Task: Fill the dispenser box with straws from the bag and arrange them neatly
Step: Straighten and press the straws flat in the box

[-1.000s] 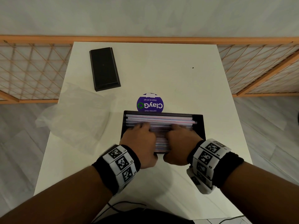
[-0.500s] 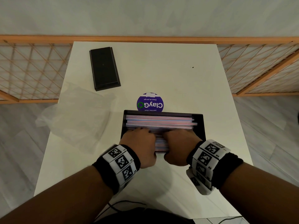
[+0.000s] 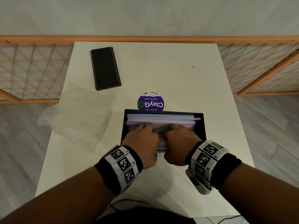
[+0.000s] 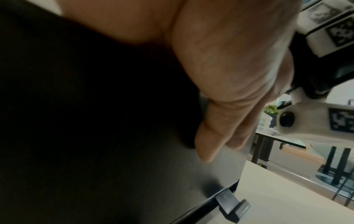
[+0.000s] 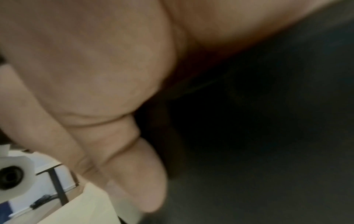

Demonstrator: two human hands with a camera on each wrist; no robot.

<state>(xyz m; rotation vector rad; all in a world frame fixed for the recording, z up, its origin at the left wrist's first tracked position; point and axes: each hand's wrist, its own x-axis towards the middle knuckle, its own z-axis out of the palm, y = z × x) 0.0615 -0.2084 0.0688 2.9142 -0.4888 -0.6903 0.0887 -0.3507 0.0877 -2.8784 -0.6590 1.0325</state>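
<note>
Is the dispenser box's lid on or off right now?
Off. The dispenser box stands open-topped with straws showing inside, and the black lid lies apart at the table's far left.

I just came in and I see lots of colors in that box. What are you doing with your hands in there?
A person has both hands in a black dispenser box full of straws on a white table. The left hand and right hand rest on the straws, fingers spread over them, seemingly smoothing them flat. One straw pokes out at the right end. The clear plastic bag lies flat and looks empty, beside the box. A black lid lies farther back.
</note>
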